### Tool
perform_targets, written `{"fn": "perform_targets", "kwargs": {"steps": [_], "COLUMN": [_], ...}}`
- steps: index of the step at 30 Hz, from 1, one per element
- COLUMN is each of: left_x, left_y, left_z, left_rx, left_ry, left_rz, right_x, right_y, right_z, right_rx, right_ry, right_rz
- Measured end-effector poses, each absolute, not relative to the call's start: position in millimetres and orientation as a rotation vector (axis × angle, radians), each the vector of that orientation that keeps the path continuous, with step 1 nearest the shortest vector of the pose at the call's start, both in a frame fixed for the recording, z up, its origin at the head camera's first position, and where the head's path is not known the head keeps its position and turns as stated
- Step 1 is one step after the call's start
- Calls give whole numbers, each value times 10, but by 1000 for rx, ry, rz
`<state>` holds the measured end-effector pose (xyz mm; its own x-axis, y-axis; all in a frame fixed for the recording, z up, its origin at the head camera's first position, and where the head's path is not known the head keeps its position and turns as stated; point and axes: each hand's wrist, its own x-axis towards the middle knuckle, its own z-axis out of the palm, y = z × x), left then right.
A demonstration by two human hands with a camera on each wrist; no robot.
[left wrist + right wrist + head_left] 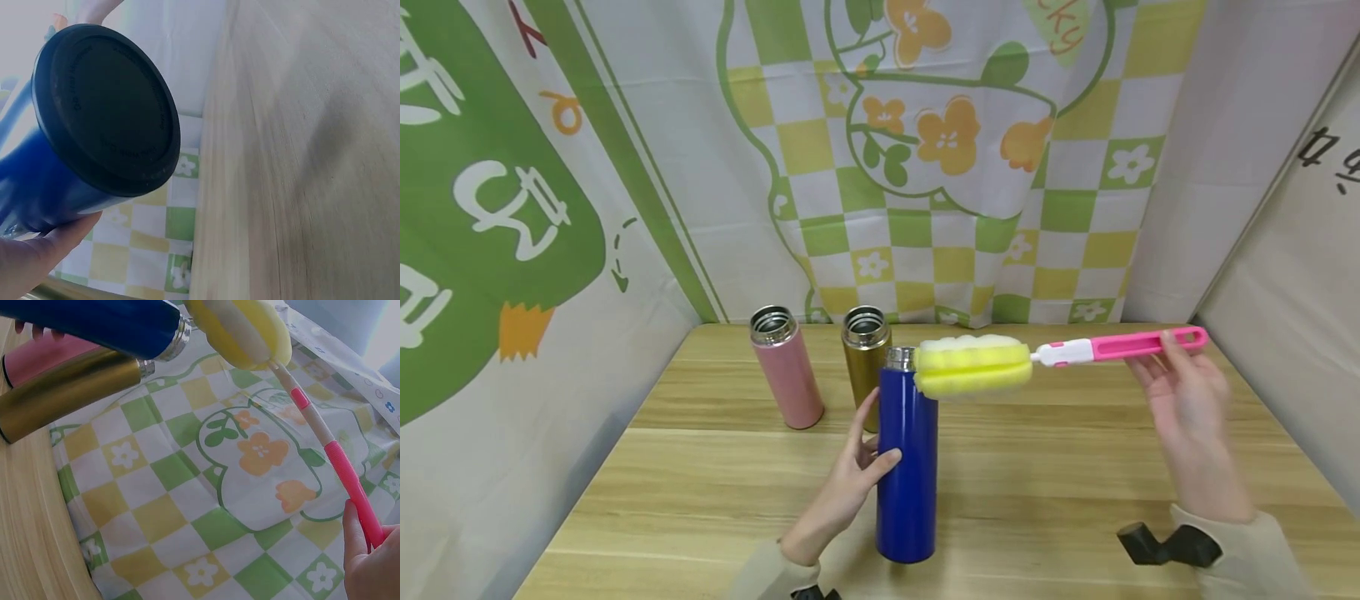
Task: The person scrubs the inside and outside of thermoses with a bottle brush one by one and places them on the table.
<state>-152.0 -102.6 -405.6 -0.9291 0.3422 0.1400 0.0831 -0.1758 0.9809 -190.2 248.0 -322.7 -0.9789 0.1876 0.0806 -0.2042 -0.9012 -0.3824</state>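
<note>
My left hand (844, 482) grips a blue thermos bottle (907, 475) from its left side, thumb across the front. The bottle is upright, its metal mouth uncapped. In the left wrist view the bottle's black base (109, 112) shows, raised off the table. With my right hand (1191, 408) I pinch the pink handle of a bottle brush (973, 367) near its end. The brush lies nearly level, its yellow and white sponge head beside the bottle's mouth, outside it. In the right wrist view the sponge head (250, 331) appears just past the metal rim.
A pink thermos bottle (790, 375) and a gold thermos bottle (867, 333) stand uncapped toward the back of the wooden table (1037, 500). The blue bottle partly hides the gold one. A patterned cloth (940, 250) hangs behind, with printed cloth walls at both sides.
</note>
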Motion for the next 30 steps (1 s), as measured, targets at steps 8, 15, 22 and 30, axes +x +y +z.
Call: {"fn": "perform_targets", "kwargs": {"steps": [8,15,22,30], "left_x": [-1557,-1584,-1612,-1653], "left_y": [-958,-925,-906,-902], "left_z": [-4069,-4048,-4014,-3982], "left_rx": [550,583,578,534], "left_ry": [1807,1782,1785,1734], "left_rz": [2256,2259,2269,2320], "right_x": [-1942,-1956,-1933,-1894], "right_y": [2356,2311,2316,2337], "right_z": [-3198,-3203,-3245,-3315], "right_rx": [64,44,19,61], "right_ry": [-567,-627,-741,-878], "right_rz": [2866,2846,2849,2831]}}
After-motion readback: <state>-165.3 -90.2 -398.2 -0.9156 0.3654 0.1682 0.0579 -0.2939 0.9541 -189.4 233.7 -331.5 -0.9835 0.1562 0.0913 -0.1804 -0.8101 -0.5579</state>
